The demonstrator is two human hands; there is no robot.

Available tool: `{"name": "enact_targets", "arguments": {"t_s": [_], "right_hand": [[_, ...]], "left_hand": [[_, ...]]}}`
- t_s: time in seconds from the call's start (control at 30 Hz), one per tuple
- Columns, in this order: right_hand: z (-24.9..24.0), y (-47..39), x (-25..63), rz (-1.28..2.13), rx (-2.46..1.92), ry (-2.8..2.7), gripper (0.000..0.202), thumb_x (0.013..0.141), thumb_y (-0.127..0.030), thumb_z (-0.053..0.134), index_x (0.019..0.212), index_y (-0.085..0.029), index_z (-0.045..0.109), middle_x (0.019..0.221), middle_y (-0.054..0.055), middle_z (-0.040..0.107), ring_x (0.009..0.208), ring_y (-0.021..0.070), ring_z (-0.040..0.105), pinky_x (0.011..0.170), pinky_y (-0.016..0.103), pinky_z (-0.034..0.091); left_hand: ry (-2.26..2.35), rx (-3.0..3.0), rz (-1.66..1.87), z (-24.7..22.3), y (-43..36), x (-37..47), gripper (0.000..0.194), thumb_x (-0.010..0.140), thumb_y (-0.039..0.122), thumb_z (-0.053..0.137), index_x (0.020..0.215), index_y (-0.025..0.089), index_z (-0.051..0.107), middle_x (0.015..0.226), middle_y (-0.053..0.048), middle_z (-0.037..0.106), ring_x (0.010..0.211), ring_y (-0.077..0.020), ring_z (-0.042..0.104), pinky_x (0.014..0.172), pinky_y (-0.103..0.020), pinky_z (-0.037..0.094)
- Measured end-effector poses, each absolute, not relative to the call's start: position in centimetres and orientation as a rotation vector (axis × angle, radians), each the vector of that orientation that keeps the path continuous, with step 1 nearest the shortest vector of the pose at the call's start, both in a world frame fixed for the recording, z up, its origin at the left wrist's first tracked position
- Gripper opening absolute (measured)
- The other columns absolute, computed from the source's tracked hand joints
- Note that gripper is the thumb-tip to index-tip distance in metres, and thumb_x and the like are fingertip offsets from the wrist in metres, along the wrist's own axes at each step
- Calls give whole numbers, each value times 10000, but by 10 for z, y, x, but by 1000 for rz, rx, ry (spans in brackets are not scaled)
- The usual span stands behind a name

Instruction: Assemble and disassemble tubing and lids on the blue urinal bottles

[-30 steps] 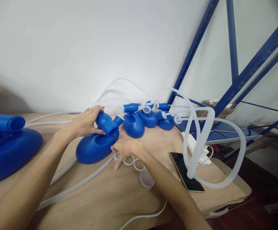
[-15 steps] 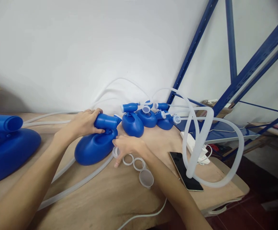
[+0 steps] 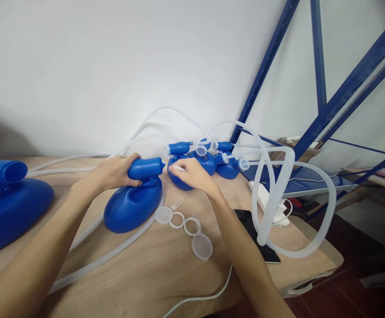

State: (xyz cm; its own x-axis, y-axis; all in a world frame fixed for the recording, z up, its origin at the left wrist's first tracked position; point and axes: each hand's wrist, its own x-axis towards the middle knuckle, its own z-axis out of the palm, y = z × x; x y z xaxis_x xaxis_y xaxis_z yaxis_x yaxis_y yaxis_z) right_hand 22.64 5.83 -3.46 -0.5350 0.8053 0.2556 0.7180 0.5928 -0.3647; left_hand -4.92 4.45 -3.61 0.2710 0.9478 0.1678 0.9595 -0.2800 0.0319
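- Since the earlier frame, the right hand (image 3: 190, 173) has left the foot of the blue bottle (image 3: 129, 210) for a spot to its right, and the bottle's neck (image 3: 146, 168) has swung to point right.
- Right fingers: curled in; a pale patch shows there, but I cannot tell whether they grasp anything.
- Left hand (image 3: 116, 172): thumb under, fingers over, wrapped around the neck's left end; it is the nearer of the 2 hands.
- Neck: long axis runs left to right, above the bottle's body, its free end towards the right hand, a gap between.
- 2 ringed caps (image 3: 202, 246): front right of the bottle.
- Pale hose (image 3: 96, 266): passes in front of the bottle.
- 3 other bottles (image 3: 225, 171): behind, to its right.
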Motion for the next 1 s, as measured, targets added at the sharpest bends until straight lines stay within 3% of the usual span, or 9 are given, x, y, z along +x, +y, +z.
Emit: {"name": "enact_targets", "arguments": {"t_s": [0.17,0.3,0.5,0.63,0.73,0.8,1.0], "right_hand": [[-58,61,196,319,-1202,-1994,336,1091,-493,361,1128,-212,542,1067,75,703,987,236,676,863,318,474],[-85,62,168,459,-1056,-1926,424,1078,-575,394,1289,-208,407,1178,105,648,1066,259,699,958,373,517],[-95,62,165,352,-781,-1885,566,1062,-613,462,1445,-201,408,1508,189,432,1486,275,438,1242,451,394],[-80,58,174,568,-644,-1986,638,1015,-674,535,1455,-222,436,1461,154,510,1426,268,517,1234,466,426],[-69,52,177,713,-522,-1964,839,849,-690,759,1446,-218,405,1429,143,567,1357,284,578,1193,474,476],[-63,44,176,755,-508,-1895,869,774,-643,845,1411,-238,415,1423,128,574,1336,285,598,1177,472,498],[-51,25,179,720,-402,-1909,657,860,-507,808,1347,-261,443,1393,92,590,1329,249,615,1179,431,505]], "left_hand": [[-1827,-2486,-225,-33,46,-50,670,742,670,672,1255,246,593,988,-117,769,895,-388,741,738,-386,504],[-1834,-2472,-226,-33,45,-50,708,741,675,668,1286,230,588,1003,-134,768,914,-402,738,753,-396,508],[-1797,-2548,-241,-27,40,-51,771,724,753,653,1286,226,617,982,-130,766,889,-389,733,739,-392,494],[-1745,-2599,-337,-19,29,-47,793,717,807,649,1270,239,632,929,-95,764,827,-347,728,708,-372,484],[-1713,-2584,-431,-12,17,-39,756,706,760,661,1257,242,648,857,-62,754,754,-313,718,677,-350,471],[-1703,-2572,-485,-7,8,-33,716,689,711,669,1240,254,664,800,-39,740,702,-293,705,656,-341,467],[-1653,-2545,-595,1,-10,-26,751,666,671,655,1296,263,666,761,-42,726,644,-294,674,666,-390,492]]}}
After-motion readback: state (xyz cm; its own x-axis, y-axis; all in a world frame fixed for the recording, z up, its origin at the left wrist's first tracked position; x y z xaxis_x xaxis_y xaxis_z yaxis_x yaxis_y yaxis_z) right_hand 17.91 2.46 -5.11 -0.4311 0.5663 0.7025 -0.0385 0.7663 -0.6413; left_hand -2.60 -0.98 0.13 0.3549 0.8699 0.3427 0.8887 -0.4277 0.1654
